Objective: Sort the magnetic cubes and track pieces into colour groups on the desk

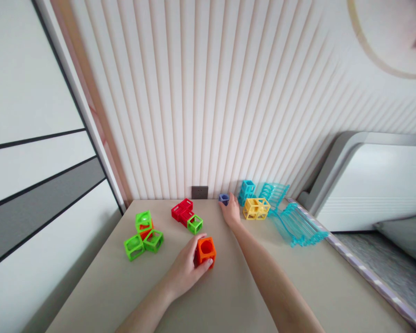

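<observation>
My left hand [187,264] is closed around an orange openwork cube block [206,249] at the near middle of the table, thumb on its front and fingers along its left side. Stretched far forward, my right hand [231,212] grips a dark blue cube block [223,199] close to the wall, with thumb and fingers about it; part of the block is hidden. Just right of that hand stand light blue stacked cube blocks [246,192] and a group of yellow cube blocks [256,209].
Red cube blocks [182,211] joined to a green one [195,224] lie left of centre. Farther left are green cube blocks [134,246] around orange pieces. Clear teal ribbed racks [300,224] lie at the right, near the table [229,296] edge. A socket [199,192] is on the wall.
</observation>
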Demonstrator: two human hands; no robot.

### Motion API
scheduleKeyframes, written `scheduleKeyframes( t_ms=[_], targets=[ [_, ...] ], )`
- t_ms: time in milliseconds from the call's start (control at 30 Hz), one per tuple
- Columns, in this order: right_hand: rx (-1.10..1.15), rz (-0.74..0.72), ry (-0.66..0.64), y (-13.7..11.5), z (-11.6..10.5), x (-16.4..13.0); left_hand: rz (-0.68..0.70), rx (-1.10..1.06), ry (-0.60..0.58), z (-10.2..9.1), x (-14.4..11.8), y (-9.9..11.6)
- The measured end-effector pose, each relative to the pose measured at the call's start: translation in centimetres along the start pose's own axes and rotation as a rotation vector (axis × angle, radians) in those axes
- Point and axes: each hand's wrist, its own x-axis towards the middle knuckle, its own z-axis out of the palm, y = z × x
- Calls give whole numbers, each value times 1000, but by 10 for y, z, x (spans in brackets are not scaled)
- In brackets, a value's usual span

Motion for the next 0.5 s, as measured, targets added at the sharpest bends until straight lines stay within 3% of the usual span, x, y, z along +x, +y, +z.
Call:
scheduleKeyframes(
  t_ms=[500],
  targets=[
    [-265,-52,38,-2,13,4,-9,3,-23,-2,0,3]
  ],
)
